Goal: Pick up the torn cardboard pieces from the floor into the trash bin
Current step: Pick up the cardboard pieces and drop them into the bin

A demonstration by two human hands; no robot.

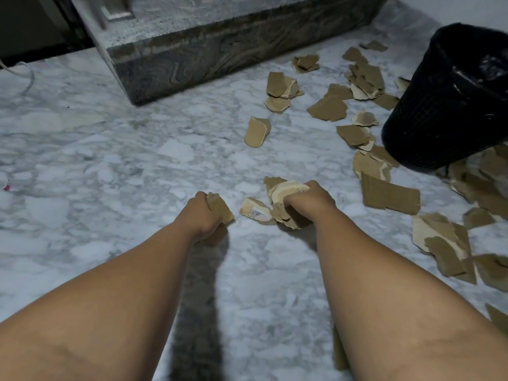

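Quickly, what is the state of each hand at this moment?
Left hand: grips one torn cardboard piece.
Right hand: grips a bunch of cardboard pieces.

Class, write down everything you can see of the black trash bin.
The trash bin is black, with mesh-like walls narrowing toward its base and a glossy black bag lining its top. It stands on the marble floor at upper right, appearing tilted, partly cut by the frame edge. Around its base lie torn cardboard pieces.
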